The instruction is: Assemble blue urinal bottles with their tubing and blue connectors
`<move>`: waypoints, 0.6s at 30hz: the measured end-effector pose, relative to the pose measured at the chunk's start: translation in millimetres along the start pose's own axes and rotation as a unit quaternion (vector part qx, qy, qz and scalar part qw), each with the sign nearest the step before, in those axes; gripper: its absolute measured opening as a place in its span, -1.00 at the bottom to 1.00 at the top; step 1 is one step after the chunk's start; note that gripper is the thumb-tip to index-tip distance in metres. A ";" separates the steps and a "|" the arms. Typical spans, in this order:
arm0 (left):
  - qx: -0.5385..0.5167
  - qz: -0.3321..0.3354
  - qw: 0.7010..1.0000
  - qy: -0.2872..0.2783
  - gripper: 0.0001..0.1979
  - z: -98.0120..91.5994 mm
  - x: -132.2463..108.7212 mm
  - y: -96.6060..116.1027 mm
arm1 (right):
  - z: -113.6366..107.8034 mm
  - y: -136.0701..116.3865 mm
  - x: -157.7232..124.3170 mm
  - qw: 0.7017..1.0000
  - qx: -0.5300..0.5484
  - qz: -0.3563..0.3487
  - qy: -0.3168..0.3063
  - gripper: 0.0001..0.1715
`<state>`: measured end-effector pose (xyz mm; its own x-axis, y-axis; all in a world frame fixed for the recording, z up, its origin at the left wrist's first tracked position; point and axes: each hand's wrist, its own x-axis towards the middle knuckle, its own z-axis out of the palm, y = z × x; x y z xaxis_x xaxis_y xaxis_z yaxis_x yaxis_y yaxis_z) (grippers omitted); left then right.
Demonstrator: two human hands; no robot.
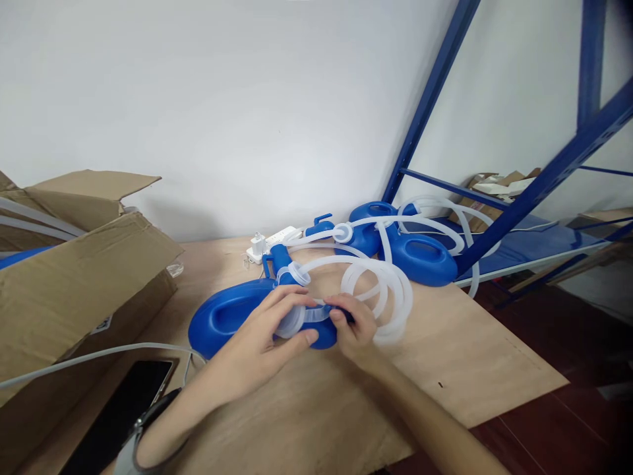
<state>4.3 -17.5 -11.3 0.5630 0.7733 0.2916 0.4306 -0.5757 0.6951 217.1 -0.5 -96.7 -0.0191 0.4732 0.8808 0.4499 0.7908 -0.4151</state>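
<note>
A blue plastic container (222,318) with a handle opening lies on the wooden table (445,369) in front of me. A coil of translucent white tubing (380,290) rests on its right end. My left hand (270,330) pinches a funnel-shaped end of the tube against the container. My right hand (353,326) grips the tube just beside it, fingers curled. Both hands nearly touch each other.
Two more blue containers (420,257) with white tubing lie at the back by a blue metal rack (519,211). A white power strip (271,241) sits near the wall. An open cardboard box (74,264) stands left, a black phone (123,409) lies near my left wrist.
</note>
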 end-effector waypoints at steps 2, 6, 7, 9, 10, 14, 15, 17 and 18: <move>0.056 0.025 0.997 -0.037 -0.51 -10.7 -3.1 -1.9 | -2.2 3.4 1.9 1.000 0.001 -0.002 0.010 -0.76; 0.120 0.042 0.991 -0.046 -0.42 -21.8 -5.1 -10.8 | -6.9 1.7 10.2 0.997 -0.018 -0.041 -0.061 -0.71; 0.119 0.040 0.991 -0.040 -0.42 -23.6 -4.4 -12.5 | -8.6 -0.3 13.2 0.995 -0.018 -0.047 -0.086 -0.68; 0.098 0.022 0.995 -0.019 -0.44 -27.0 -2.4 -14.5 | -12.3 -5.2 18.8 0.989 -0.020 -0.048 -0.136 -0.52; 0.084 0.007 0.996 -0.009 -0.45 -28.3 -1.2 -15.0 | -14.1 -7.6 20.6 0.986 -0.026 -0.041 -0.158 -0.35; 0.041 -0.035 0.998 0.033 -0.46 -27.0 2.2 -15.6 | -18.2 -12.4 16.3 0.976 -0.056 0.028 -0.208 0.27; 0.035 -0.036 0.998 0.042 -0.45 -25.0 2.7 -15.5 | -18.7 -11.9 12.6 0.978 -0.054 0.039 -0.199 0.33; 0.019 -0.036 0.997 0.058 -0.43 -20.7 3.5 -15.0 | -20.0 -9.3 4.7 0.987 -0.057 0.022 -0.150 0.40; 0.009 -0.036 0.997 0.066 -0.43 -19.1 3.9 -14.7 | -21.1 -7.6 1.2 0.990 -0.068 -0.004 -0.121 0.41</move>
<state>-13.3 -0.9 -7.8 0.4328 0.8404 0.3263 0.4801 -0.5212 0.7056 232.5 -14.1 -87.7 -0.2294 0.5591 0.7967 0.5640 0.7435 -0.3594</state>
